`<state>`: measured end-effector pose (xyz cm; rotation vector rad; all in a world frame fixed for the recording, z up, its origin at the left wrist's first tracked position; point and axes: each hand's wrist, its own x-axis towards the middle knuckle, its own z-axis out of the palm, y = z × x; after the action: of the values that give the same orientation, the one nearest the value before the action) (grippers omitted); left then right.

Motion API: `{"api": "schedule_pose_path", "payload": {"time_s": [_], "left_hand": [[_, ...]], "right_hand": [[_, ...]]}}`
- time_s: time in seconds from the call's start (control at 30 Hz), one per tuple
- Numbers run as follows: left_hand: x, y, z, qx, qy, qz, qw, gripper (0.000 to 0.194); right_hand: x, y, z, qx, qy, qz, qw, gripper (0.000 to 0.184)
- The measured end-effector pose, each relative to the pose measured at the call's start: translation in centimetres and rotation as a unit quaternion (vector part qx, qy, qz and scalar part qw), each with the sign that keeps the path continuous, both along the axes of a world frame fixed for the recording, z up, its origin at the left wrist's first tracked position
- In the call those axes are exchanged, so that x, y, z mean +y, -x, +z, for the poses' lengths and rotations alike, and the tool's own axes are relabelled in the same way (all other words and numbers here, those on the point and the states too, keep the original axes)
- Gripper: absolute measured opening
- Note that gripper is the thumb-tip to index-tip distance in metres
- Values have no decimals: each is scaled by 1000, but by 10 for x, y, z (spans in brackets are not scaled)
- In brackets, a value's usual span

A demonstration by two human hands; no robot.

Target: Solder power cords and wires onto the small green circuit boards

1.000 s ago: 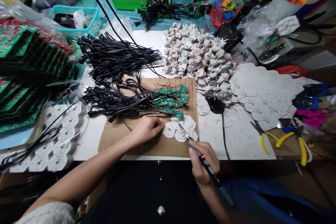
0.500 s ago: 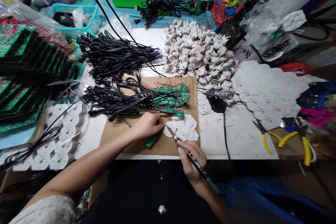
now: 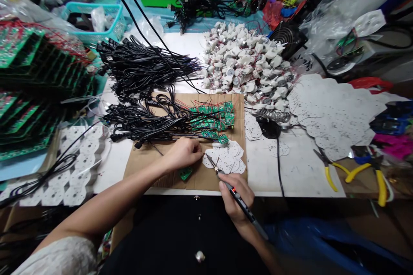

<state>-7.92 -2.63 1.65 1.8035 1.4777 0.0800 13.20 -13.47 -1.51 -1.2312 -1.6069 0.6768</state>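
Observation:
My right hand grips a soldering iron like a pen, a small red light glowing on its handle. Its tip points up and left, over the white circuit boards and close to the fingertips of my left hand. The left fingers are pinched together; what they hold is too small or hidden to make out. A black cable runs under that hand from the left. Partly beneath the left wrist lies a small green circuit board. Everything here rests on a cardboard sheet.
Black cables wired to green boards lie just beyond my hands. Behind are white motor parts. An iron stand with a coil, white board sheets and yellow-handled pliers are at right. Stacked green boards stand left.
The soldering iron has moved left across the white boards, bringing its tip near my left fingers. The left hand has shifted slightly, showing more of the green board under it.

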Motion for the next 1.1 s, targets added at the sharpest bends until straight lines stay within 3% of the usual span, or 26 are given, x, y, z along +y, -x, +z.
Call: {"api": "schedule_pose_path", "payload": {"time_s": [0.53,0.7,0.8,0.9,1.0,1.1], "left_hand": [[-7,-2,0,43,-17,-16,999,11],[-5,4,14,78,-81,-21,993,22],[26,10,34,63,-159,-17,985,24],[85,9,48,83,-245,6,966,22],[150,0,47,152,-286,16,946,21],[197,-9,33,203,-258,-35,944,29]], "right_hand": [[-1,-7,6,5,5,-12,1000,20],[1,-15,15,5,-6,-15,1000,23],[5,-19,18,22,-27,-32,999,23],[9,-22,18,26,-38,-48,998,22],[10,-23,18,27,-39,-63,997,21],[9,-23,18,24,-49,-63,997,22]]}}
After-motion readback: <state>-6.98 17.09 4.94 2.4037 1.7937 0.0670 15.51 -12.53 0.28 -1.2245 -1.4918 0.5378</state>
